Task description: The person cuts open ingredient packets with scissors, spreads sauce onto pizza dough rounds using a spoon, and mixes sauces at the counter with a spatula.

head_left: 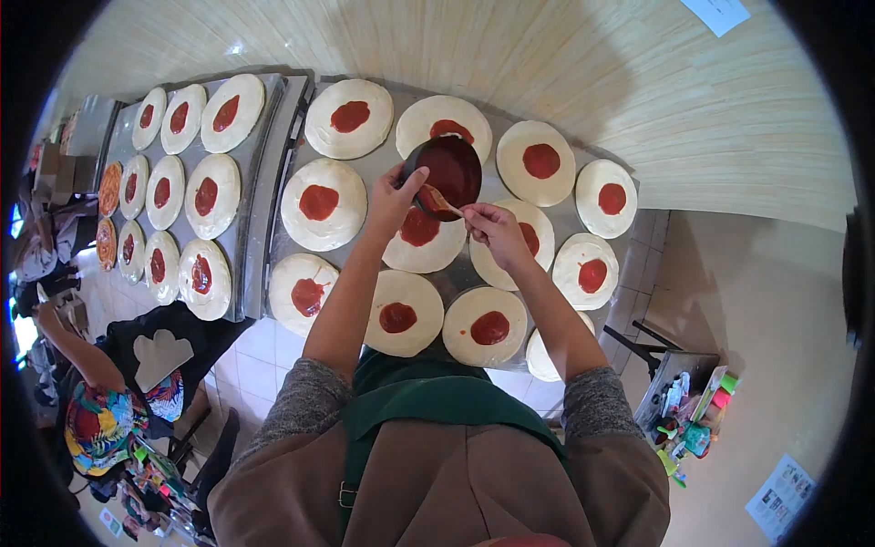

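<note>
My left hand (397, 199) grips the side of a dark round bowl (477, 171), thumb over its rim. Red sauce (447, 164) fills the inside of the bowl. Between the fingers of my right hand (493, 228) is the handle of a spoon (439, 200), its sauce-coated head at the bowl's near edge. Bowl and spoon are above a dough round (427, 253) with a red sauce patch, partly hidden by them. Another sauced dough round (413, 118) lies just behind the bowl. Beside my right hand is a dough round (540, 219), partly covered by my wrist.
Several more dough rounds with sauce lie on the metal table (264, 196), including a dough round (319, 204) at left. A second metal table (258, 150) with more rounds adjoins it. A person in a colourful sleeve (96, 424) stands at lower left. A wall (510, 46) borders the far side.
</note>
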### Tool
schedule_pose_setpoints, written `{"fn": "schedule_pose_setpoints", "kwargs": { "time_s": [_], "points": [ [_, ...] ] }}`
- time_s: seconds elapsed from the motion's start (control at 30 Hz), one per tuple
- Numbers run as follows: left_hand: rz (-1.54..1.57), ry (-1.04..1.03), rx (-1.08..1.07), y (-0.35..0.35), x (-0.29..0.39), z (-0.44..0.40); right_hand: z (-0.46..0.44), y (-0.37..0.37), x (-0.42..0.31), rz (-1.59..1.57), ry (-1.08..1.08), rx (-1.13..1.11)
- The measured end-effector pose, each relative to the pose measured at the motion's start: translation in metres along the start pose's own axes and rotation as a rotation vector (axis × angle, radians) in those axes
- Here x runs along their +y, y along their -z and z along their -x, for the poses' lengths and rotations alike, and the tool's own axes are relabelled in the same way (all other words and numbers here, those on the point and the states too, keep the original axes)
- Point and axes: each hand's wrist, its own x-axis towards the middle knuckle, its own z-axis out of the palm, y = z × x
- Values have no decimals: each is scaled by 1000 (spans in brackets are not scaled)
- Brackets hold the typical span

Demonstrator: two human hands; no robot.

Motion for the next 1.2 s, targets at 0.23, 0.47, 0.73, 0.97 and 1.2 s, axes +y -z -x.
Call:
{"fn": "schedule_pose_setpoints", "kwargs": {
  "time_s": [0.23, 0.47, 0.73, 0.97, 1.2],
  "points": [
    [113, 44, 262, 42, 10, 8, -33, -19, -41, 300, 451, 313],
    [113, 75, 346, 69, 15, 20, -104, -11, -21, 1198, 1020, 586],
    [34, 10, 93, 80, 26, 25, -23, -64, -50, 1026, 766, 79],
    [-167, -40, 56, 85, 41, 34, -15, -73, -42, 1098, 646, -93],
    [-231, -123, 18, 99, 33, 36, -21, -76, 4, 762, 377, -51]
  ]
}}
